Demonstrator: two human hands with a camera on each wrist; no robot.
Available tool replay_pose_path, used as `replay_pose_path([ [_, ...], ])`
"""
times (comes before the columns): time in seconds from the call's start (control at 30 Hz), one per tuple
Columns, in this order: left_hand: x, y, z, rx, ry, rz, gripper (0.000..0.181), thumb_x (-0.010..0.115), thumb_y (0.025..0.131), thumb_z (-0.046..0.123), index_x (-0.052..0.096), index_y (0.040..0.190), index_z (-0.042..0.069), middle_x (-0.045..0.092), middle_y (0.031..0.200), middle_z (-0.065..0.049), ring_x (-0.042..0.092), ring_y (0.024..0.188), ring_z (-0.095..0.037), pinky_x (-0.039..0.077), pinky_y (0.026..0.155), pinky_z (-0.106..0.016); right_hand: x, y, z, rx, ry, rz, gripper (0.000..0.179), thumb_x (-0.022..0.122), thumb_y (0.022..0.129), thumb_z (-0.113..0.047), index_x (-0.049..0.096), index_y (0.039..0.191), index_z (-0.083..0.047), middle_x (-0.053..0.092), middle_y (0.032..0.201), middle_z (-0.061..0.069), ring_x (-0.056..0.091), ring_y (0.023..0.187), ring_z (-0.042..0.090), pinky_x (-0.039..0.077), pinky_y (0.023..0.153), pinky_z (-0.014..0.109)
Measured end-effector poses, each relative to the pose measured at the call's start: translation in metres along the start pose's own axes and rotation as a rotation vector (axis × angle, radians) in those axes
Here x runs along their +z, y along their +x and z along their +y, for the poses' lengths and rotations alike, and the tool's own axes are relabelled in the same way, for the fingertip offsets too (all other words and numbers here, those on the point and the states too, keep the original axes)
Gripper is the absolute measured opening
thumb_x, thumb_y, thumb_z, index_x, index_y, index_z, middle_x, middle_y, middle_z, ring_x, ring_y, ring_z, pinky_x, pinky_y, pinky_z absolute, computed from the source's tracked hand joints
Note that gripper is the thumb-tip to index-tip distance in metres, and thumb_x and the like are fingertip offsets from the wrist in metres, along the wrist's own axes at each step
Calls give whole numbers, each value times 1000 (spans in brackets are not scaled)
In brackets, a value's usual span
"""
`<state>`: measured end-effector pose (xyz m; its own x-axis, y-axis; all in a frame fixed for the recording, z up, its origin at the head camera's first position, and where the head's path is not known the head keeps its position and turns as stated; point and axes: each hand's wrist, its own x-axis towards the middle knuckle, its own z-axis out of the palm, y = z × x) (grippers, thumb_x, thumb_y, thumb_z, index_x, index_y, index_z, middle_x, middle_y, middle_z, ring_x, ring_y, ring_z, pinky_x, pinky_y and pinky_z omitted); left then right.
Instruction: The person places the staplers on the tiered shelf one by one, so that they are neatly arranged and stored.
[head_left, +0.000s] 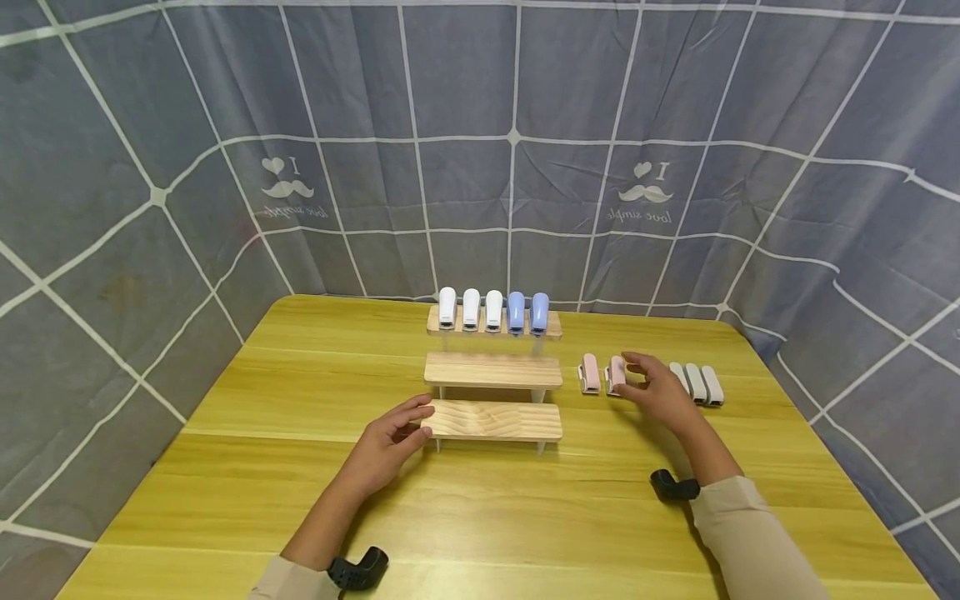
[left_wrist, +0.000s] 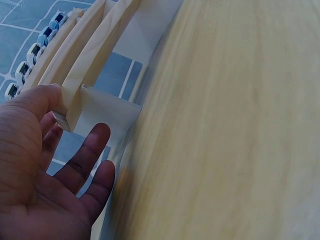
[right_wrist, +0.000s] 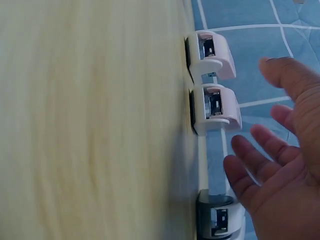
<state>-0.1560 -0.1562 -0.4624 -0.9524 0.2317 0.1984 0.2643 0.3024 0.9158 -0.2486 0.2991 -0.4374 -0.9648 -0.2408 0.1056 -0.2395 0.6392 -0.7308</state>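
A three-tier wooden display stand (head_left: 491,419) stands mid-table. At its lowest step, my left hand (head_left: 381,454) grips the left end, thumb (left_wrist: 42,100) against the board and the last two fingers spread loose below. Two pink mini staplers, a left one (head_left: 590,373) and a right one (head_left: 616,374), stand on the table to the right of the stand. My right hand (head_left: 663,397) hovers by the right pink stapler, thumb and fingers apart around it in the head view. A gap shows between the hand and both pink staplers in the right wrist view.
Three white staplers (head_left: 470,308) and two blue staplers (head_left: 516,312) line the top step. Three pale grey-green staplers (head_left: 696,384) lie to the right, partly behind my right hand. A grey curtain (head_left: 465,183) surrounds the wooden table (head_left: 300,400) at the back and sides.
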Motion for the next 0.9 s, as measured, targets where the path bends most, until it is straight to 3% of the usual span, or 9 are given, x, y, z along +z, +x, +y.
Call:
replay_pose_path([
  [0.4,0,0,1,0,-1,0,41,66,98,23,62,134,3,48,149,-6,55,124,-27,49,94,-27,2,7,7,22,2,-59,74,67,98,-19,25,154,6,30,151,33,39,132,51,43,99,59],
  [0.9,1,0,3,-15,-5,3,41,66,98,23,63,134,5,48,149,-4,55,124,-25,49,93,-27,5,15,13,67,36,-112,81,67,97,-19,17,157,3,25,153,33,38,135,50,40,103,58],
])
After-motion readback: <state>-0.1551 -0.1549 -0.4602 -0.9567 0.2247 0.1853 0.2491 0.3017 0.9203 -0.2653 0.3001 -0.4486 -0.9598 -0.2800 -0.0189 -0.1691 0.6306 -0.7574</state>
